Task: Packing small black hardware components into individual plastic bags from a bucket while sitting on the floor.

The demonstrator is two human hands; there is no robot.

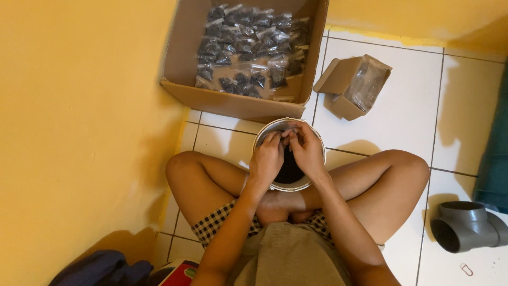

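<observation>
I sit cross-legged on a white tiled floor with a round metal bowl [264, 132] between my knees; dark small bits fill its inside. My left hand [266, 158] and my right hand [307, 150] are held together over the bowl, fingertips meeting near its far rim. The fingers pinch something small between them; what it is cannot be made out. Beyond the bowl stands an open cardboard box [233, 100] holding several small clear bags of dark contents [248, 47].
A small cardboard box with clear plastic bags [353, 86] lies on the tiles to the right. A grey pipe fitting [466, 225] rests at the lower right, with a paper clip [466, 269] near it. A yellow wall [79, 132] runs along the left; dark cloth [100, 267] lies at its foot.
</observation>
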